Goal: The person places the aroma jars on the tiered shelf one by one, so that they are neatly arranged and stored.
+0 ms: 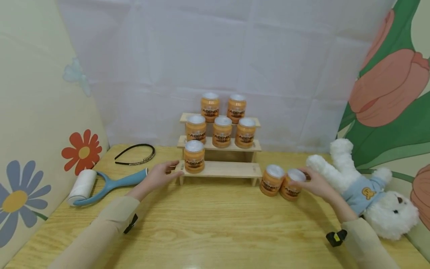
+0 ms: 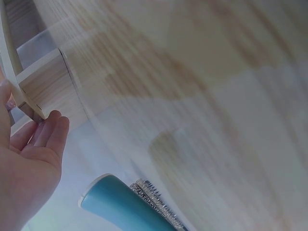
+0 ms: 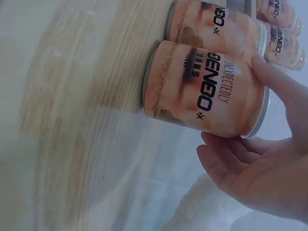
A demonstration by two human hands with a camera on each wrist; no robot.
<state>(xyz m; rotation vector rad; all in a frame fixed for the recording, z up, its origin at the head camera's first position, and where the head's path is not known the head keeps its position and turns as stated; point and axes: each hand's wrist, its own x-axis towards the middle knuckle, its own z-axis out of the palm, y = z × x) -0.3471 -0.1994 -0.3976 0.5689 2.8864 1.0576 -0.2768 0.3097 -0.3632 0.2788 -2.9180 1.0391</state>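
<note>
My right hand grips the right one of two orange jars on the table, thumb and fingers around its upper part near the pale lid. In the right wrist view, that jar stands against the other jar. My left hand holds the left end of the lowest step of a three-step wooden display stand. The left wrist view has the fingertips right at the step's corner. One orange jar stands at the left of this step, with several more on the upper steps.
Left on the table lie a blue-handled lint roller and a black headband. A white plush toy in a blue shirt lies at the right, beyond my right hand. A pale cloth hangs behind the stand.
</note>
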